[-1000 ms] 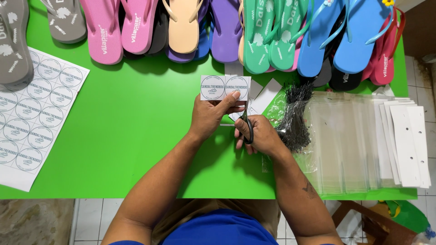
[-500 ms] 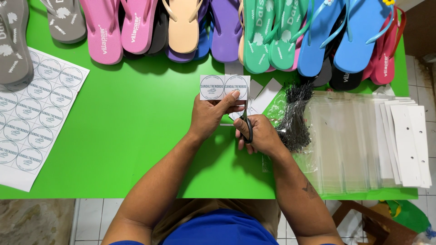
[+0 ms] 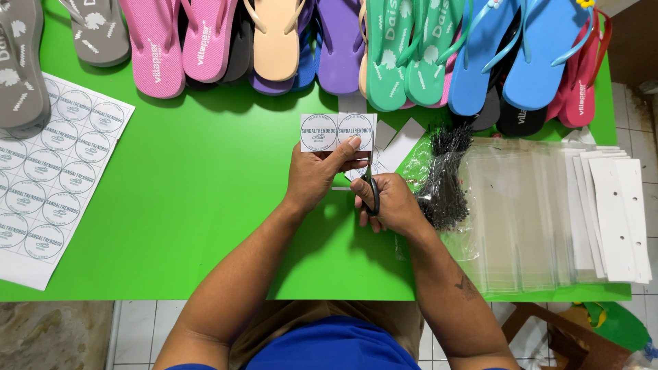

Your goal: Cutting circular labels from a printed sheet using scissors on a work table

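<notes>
Green is the surface (image 3: 205, 205) where the person works, seen from above. The left hand (image 3: 317, 175) holds up a small white strip of two round stickers (image 3: 337, 131); its fingers are closed on the lower edge of the strip, with the thumb lying over the right sticker. The strip is above the middle of the surface, just in front of the row of sandals.

The right hand (image 3: 387, 204) holds black scissors (image 3: 371, 186), with the fingers closed through the handles. The blades point up to the bottom edge of the strip, between the two stickers. It is not possible to tell whether the blades are open, because the hands hide them partly.

At the far edge lie many flip-flops (image 3: 411, 62) in grey, pink, beige, purple, green, blue and red. On the left lies a big white sheet of round stickers (image 3: 48, 171). To the right of the right hand there is a bundle of black ties (image 3: 445, 178), then a pile of clear plastic bags (image 3: 528, 212), and next to it white cardboard headers (image 3: 617, 212). A few white paper pieces (image 3: 401, 140) lie behind the hands.
</notes>
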